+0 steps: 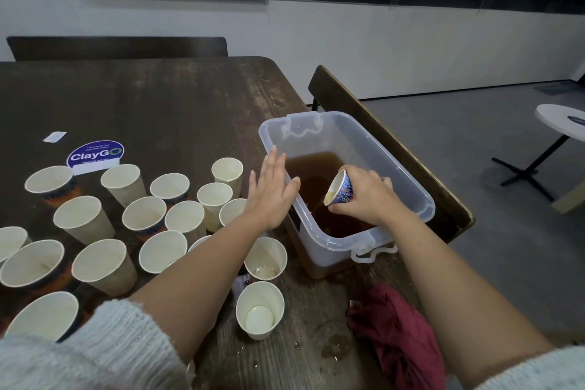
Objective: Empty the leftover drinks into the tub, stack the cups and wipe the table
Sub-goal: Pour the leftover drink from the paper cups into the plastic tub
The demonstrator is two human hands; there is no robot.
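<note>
A clear plastic tub (pixel 424 199) stands at the table's right edge, holding brown liquid. Over it my right hand (pixel 364 196) grips a blue-patterned paper cup (pixel 340 188), tipped on its side with its mouth toward the liquid. My left hand (pixel 272 190) hovers flat with straight fingers beside the tub's left wall, above the cups. Several white paper cups (pixel 186 218) stand upright on the dark wooden table (pixel 158 98); one near cup (pixel 266 258) holds a little leftover liquid. A crumpled maroon cloth (pixel 399 332) lies at the front right.
Drops and a small puddle (pixel 335 347) wet the table between the near cups and the cloth. A round ClayGo sticker (pixel 95 153) sits behind the cups. A wooden bench (pixel 395 149) runs behind the tub; a small white table (pixel 560 120) stands far right.
</note>
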